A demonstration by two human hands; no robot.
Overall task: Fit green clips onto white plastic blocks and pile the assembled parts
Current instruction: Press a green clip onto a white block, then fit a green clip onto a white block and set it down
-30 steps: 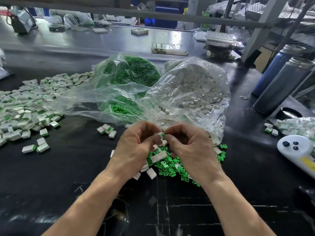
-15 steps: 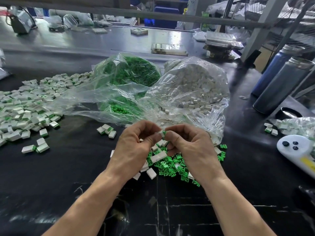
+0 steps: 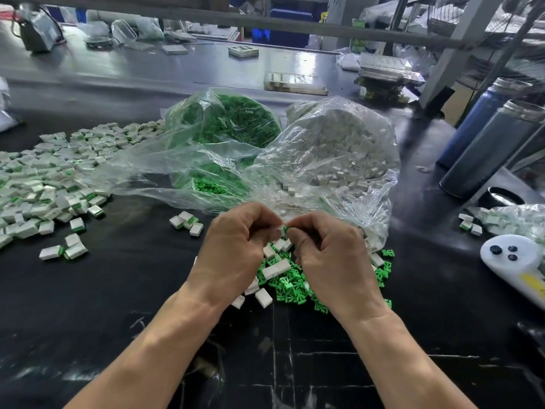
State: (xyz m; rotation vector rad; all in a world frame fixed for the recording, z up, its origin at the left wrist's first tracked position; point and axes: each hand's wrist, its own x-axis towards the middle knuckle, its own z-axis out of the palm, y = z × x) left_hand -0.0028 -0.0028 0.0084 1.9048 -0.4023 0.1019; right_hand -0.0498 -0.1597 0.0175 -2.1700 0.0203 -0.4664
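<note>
Far left of the black table: broad pile of assembled parts, white blocks with green showing, spreading toward the back; a few strays lie nearer the front edge. Small cluster of three assembled pieces just left of the hands. Behind them, clear bag of green clips lying open toward the front, its loose plastic draped leftward. Centre front: left hand and right hand meet fingertip to fingertip, both curled, pinching one small white block with a green clip between them, held above a loose heap of green clips and white blocks on the table. Directly behind the hands, clear bag of white blocks, mouth slumped toward the heap. Right side: two tall metal flasks upright near the back; a small bag of parts and a white handheld controller at the right edge
</note>
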